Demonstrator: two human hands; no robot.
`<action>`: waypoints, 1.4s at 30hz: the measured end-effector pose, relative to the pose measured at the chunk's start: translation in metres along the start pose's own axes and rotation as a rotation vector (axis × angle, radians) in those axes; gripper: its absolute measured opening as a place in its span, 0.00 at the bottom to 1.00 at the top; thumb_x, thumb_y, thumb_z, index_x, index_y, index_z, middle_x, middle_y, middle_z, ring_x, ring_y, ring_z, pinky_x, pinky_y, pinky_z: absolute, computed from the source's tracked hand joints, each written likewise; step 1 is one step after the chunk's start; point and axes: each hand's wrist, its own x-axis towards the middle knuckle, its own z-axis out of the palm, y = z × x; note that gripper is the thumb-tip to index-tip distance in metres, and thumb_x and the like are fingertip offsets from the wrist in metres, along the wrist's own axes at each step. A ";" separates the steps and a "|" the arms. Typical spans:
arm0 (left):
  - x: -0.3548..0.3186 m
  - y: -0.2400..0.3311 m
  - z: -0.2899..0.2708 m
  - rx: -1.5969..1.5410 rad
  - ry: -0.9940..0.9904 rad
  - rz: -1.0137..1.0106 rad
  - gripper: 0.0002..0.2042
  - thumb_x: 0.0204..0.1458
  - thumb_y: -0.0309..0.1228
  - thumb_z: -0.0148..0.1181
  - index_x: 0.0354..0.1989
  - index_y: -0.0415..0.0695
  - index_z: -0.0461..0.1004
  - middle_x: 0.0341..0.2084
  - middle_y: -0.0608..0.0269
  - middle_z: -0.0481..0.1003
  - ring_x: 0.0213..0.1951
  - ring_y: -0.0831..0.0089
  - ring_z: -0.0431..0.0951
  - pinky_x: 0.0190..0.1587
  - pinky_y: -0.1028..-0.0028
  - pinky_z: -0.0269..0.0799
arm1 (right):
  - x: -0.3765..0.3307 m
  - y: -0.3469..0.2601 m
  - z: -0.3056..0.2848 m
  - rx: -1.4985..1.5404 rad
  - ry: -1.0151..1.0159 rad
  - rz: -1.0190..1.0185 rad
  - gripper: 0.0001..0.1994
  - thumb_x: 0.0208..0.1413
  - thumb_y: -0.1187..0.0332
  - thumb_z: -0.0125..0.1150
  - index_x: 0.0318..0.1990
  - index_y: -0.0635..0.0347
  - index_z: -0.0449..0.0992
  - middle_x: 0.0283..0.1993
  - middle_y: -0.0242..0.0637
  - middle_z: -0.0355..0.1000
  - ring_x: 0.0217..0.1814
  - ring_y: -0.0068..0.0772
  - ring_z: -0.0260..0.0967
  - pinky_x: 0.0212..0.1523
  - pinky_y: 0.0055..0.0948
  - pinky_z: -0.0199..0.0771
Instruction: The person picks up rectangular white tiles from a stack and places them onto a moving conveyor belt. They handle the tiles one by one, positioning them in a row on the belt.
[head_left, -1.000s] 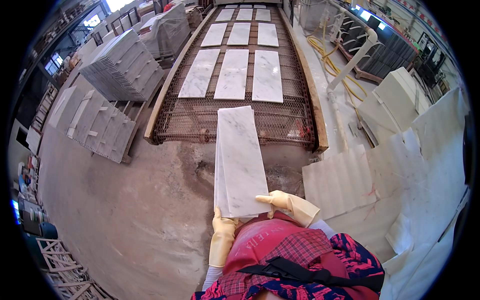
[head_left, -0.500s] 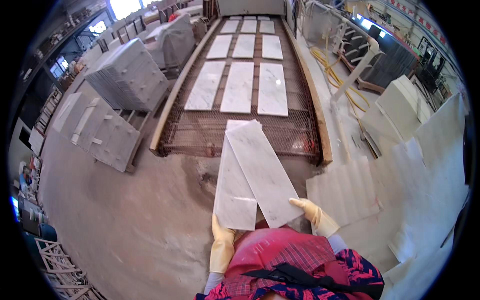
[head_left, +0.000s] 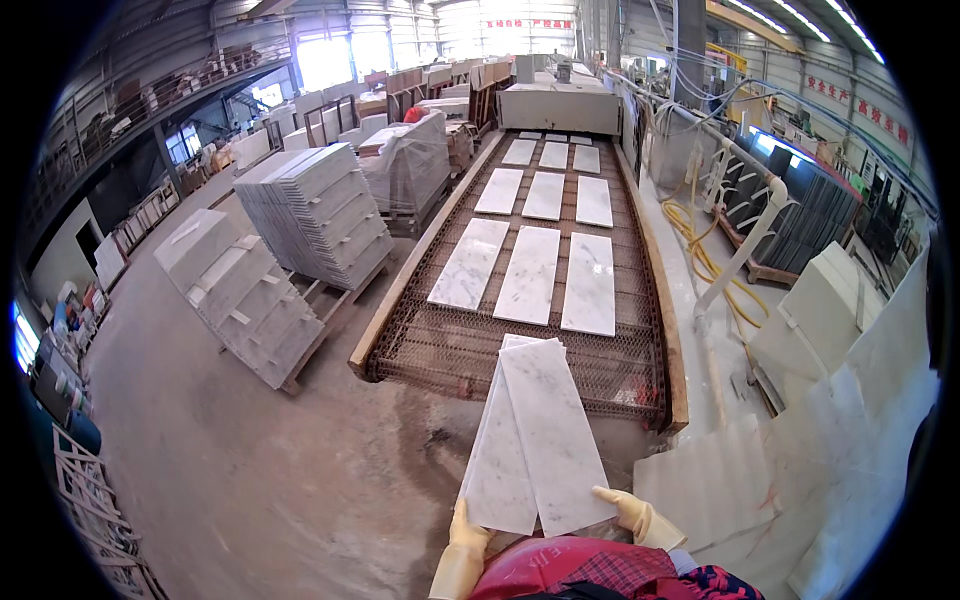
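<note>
Here, the left hand (head_left: 466, 535) in a yellow rubber glove supports the near bottom edge of two white marble tiles (head_left: 535, 440), with the fingers closed under and around the lower left corner. The right hand (head_left: 637, 515), gloved in the same way, grips the lower right corner, its thumb lying on the top face of the upper tile. The tiles are fanned a little, the upper one turned slightly to the right over the lower one, and both lean away from the fingers with their far ends raised over the nearest edge of the belt. Holding them by the two near corners probably keeps the heavy, brittle stone balanced.

Just beyond the fingertips stands a long wire mesh conveyor (head_left: 440, 350) with wooden side rails. Farther from the hands, rows of three white tiles (head_left: 530, 275) lie flat on it, apart from each other, possibly so that each face stays free. To the left of the left hand, well apart, stacks of grey slabs (head_left: 315, 215) lean on pallets. Right of the right hand, a yellow hose (head_left: 705, 260) lies on the floor.
</note>
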 end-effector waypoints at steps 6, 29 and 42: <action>0.005 -0.005 -0.008 0.035 -0.059 -0.002 0.30 0.65 0.56 0.50 0.70 0.53 0.65 0.68 0.61 0.68 0.66 0.48 0.70 0.57 0.33 0.68 | -0.003 -0.005 -0.001 -0.204 -0.032 -0.102 0.24 0.69 0.61 0.59 0.66 0.67 0.70 0.64 0.45 0.74 0.65 0.42 0.73 0.69 0.37 0.69; 0.022 0.005 -0.003 -0.037 0.056 0.051 0.30 0.63 0.57 0.55 0.66 0.49 0.71 0.62 0.57 0.74 0.62 0.51 0.74 0.62 0.43 0.70 | 0.026 0.015 0.023 -0.075 0.157 -0.061 0.29 0.62 0.51 0.67 0.62 0.63 0.74 0.54 0.44 0.79 0.50 0.44 0.80 0.41 0.43 0.84; 0.012 0.010 0.017 -0.068 0.016 0.035 0.26 0.65 0.51 0.55 0.65 0.49 0.71 0.62 0.58 0.74 0.62 0.52 0.75 0.61 0.43 0.72 | 0.018 0.003 0.029 -0.047 0.146 -0.014 0.27 0.65 0.50 0.63 0.63 0.59 0.73 0.57 0.42 0.78 0.53 0.45 0.79 0.44 0.48 0.84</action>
